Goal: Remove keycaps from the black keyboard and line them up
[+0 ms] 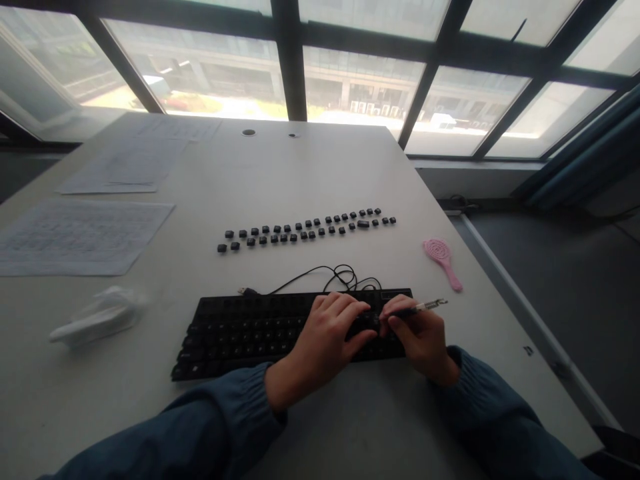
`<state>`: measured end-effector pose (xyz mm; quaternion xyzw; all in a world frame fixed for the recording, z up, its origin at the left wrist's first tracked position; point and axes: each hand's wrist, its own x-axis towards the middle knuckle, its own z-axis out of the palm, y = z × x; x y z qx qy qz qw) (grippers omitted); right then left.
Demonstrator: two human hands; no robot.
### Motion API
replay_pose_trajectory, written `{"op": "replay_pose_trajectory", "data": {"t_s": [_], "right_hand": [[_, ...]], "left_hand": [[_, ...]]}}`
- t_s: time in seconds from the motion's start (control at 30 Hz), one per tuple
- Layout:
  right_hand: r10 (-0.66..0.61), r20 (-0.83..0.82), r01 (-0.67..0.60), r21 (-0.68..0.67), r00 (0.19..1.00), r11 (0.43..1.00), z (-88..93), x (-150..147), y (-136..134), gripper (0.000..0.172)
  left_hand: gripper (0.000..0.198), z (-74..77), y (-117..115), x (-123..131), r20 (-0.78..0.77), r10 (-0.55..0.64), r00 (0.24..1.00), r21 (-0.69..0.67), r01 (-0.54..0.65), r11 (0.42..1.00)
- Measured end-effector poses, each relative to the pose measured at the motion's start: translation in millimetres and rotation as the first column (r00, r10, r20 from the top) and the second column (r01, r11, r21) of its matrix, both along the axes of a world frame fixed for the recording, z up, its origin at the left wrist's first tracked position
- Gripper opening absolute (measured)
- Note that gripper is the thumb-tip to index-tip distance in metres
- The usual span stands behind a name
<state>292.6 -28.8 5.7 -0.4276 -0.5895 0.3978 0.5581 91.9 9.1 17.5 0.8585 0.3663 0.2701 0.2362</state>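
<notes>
A black keyboard (240, 337) lies in front of me, and its top row looks bare of keycaps. My left hand (330, 327) rests over its right half, thumb and fingers apart, with the fingertips on the keys. In my right hand (417, 333) a slim pen (427, 306) is gripped, its dark end pointing left at the keyboard and its pale patterned end sticking out to the right. The pen's tip is hidden by my fingers. Beyond the keyboard, several loose black keycaps (363, 224) stand in two rows on the white table (345, 167).
A black cable (305, 272) with a USB plug (247, 291) curls behind the keyboard. On the right lies a pink hairbrush (440, 253). Printed sheets (85, 233) and a crumpled clear plastic bag (100, 317) are on the left. Windows stand past the table's far edge.
</notes>
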Motion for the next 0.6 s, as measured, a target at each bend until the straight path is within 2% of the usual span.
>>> {"op": "replay_pose_trajectory", "data": {"t_s": [0.1, 0.3, 0.43, 0.6], "right_hand": [[0.034, 0.011, -0.034, 0.043, 0.999, 0.998, -1.3, -1.9, -1.5, 0.008], [0.083, 0.208, -0.12, 0.171, 0.975, 0.978, 4.3, 1.6, -2.1, 0.017], [0.141, 0.256, -0.189, 0.175, 0.956, 0.966, 6.8, 3.2, -4.0, 0.021], [0.196, 0.283, -0.251, 0.173, 0.939, 0.952, 1.4, 6.3, -3.3, 0.021]], "left_hand": [[0.016, -2.3, 2.8, -2.3, 0.027, -0.041, 0.999, 0.017, 0.04, 0.999], [0.015, 0.6, 3.9, -4.3, 0.049, -0.038, 0.998, 0.026, 0.036, 0.999], [0.014, 1.9, 0.9, -3.4, 0.05, -0.049, 0.998, 0.007, 0.048, 0.999], [0.016, -4.9, -5.3, -1.3, 0.045, -0.089, 0.995, -0.029, 0.091, 0.995]]}}
